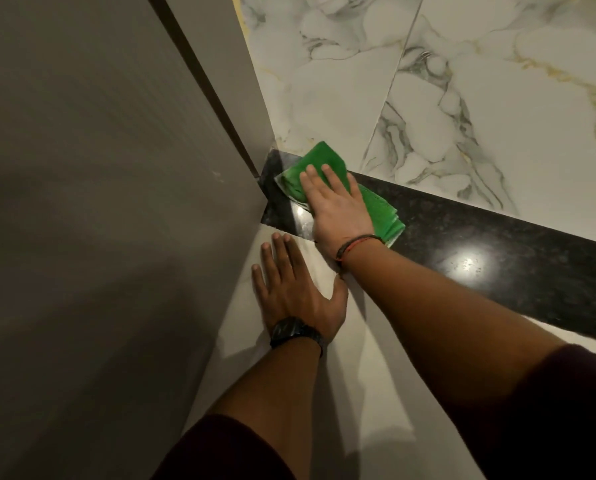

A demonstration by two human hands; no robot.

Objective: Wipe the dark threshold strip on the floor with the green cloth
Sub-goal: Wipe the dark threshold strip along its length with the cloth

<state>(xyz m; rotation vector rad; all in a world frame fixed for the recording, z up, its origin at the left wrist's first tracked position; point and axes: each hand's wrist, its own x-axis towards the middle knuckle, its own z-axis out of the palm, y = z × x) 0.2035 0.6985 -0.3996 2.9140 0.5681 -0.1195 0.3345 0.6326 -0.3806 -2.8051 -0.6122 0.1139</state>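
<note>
The dark polished threshold strip (480, 271) runs across the floor from the door corner at centre to the right edge. A folded green cloth (319, 159) lies on its left end, near the corner. My right hand (336, 206) presses flat on the cloth, fingers spread and pointing toward the corner; a thread bracelet is on that wrist. My left hand (294, 289) rests flat and empty on the pale floor just in front of the strip, with a black watch on its wrist.
A grey door or panel (109, 202) fills the left side and meets the strip at the corner. White marble-patterned tiles (462, 98) lie beyond the strip. Plain pale floor (376, 393) lies in front of it.
</note>
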